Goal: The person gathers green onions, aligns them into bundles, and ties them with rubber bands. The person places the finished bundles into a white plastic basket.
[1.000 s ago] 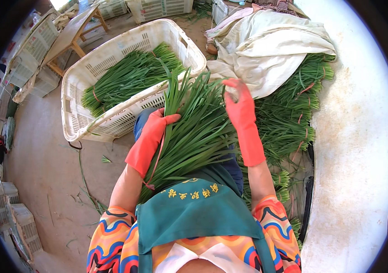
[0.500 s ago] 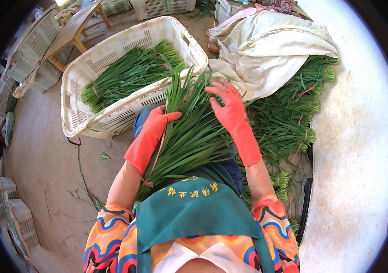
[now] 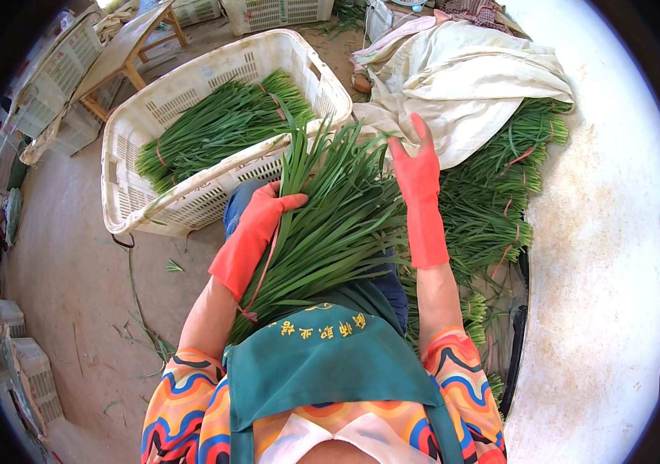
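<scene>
A thick bunch of long green chive-like leaves [image 3: 330, 224] lies across my lap, its tips pointing away from me. My left hand [image 3: 268, 213], in a red rubber glove, grips the left side of the bunch, and a thin red band [image 3: 260, 278] hangs down by that forearm. My right hand [image 3: 415, 166], also in a red glove, rests flat with fingers spread on the right side of the leaves near their upper part.
A white plastic crate [image 3: 191, 193] holding tied green bundles stands ahead on the left. More bundles [image 3: 500, 201] lie piled on the right, partly under a pale cloth [image 3: 461, 77]. A wooden stool [image 3: 121, 54] and other crates stand farther off. Loose leaves lie on the dirt floor.
My right hand has slid up along the bunch and spread its fingers. My left hand has kept its grip on the left side.
</scene>
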Demonstrator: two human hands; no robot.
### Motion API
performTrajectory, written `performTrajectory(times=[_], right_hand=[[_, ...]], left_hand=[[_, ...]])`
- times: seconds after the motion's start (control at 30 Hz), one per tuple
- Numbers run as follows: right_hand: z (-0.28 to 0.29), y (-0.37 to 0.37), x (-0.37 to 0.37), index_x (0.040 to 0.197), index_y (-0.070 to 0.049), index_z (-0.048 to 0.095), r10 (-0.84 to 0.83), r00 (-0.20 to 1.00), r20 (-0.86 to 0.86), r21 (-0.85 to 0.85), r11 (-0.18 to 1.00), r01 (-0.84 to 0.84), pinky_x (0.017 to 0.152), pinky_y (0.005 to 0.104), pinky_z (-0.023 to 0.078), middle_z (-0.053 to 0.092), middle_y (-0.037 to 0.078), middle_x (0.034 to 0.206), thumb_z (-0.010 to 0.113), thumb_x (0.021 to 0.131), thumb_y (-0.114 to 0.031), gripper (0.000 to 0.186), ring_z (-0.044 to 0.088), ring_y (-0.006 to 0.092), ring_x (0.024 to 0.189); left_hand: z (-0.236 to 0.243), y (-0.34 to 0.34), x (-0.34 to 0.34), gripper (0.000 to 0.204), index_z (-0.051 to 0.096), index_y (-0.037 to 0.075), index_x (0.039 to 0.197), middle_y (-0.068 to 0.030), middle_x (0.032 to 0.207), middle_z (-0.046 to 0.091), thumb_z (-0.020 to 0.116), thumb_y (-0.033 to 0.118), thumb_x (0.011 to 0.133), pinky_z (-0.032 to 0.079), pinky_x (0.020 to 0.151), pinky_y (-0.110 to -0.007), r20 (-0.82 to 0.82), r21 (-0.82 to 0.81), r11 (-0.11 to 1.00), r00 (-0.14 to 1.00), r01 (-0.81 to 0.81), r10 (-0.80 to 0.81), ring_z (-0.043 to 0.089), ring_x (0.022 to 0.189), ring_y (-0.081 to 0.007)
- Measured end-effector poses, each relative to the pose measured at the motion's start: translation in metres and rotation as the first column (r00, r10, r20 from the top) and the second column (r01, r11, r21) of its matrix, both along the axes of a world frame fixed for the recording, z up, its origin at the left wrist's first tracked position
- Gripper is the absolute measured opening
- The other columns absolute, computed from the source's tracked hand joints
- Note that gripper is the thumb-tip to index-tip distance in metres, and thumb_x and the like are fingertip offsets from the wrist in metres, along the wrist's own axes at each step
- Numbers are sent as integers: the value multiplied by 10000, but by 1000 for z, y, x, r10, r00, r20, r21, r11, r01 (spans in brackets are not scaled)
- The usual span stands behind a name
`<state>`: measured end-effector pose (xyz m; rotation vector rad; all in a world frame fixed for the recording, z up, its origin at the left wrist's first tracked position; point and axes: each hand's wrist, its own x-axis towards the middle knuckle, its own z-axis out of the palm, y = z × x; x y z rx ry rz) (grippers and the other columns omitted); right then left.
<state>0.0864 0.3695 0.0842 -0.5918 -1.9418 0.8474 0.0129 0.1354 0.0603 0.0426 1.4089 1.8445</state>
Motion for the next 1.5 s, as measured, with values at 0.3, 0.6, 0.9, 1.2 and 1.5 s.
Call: performTrajectory(times=[0.3,0.6,0.9,1.2,1.5], right_hand=[[-37,-8,-16,790,-72,673,157,965,212,-56,987,-148,727,360,474,654,122,826,631,770,-203,139,615,296,792],[6,-8,-13,1065,-73,617,160,975,-154,132,981,-140,898,329,438,684,77,934,666,809,-264,323,589,256,996],[-30,3,-46,869,-75,689,206,936,286,-145,975,-170,716,341,483,669,129,854,627,803,-231,180,633,267,774],[31,-63,-14,1136,-65,602,696,661,281,-173,714,-678,937,323,414,617,92,1125,629,848,-135,298,543,196,1094],[-28,-153,-17,1003,-130,638,835,182,519,185,98,-978,990,420,363,615,99,1131,702,739,-267,304,525,266,1140]], left_hand=[[0,0,2,329,577,-26,1084,-126,936,664,667,-18,768,548,695,-314,-18,18,1000,1000,12,-11,659,759,-195],[-6,5,3,385,586,-26,1112,-117,956,668,696,4,745,531,699,-293,-69,-15,998,996,54,-55,650,769,-176],[30,-47,4,697,417,107,1369,-145,1246,540,730,231,759,420,921,-366,-709,-407,908,663,-105,-241,519,1122,-201],[-25,-241,74,680,373,103,1389,-105,1286,501,531,518,875,481,860,-348,89,-268,959,993,92,-70,520,1128,-210],[28,-190,35,490,476,90,1317,-59,1156,594,553,338,902,482,837,-305,-53,-429,902,998,-57,38,590,996,-151]])
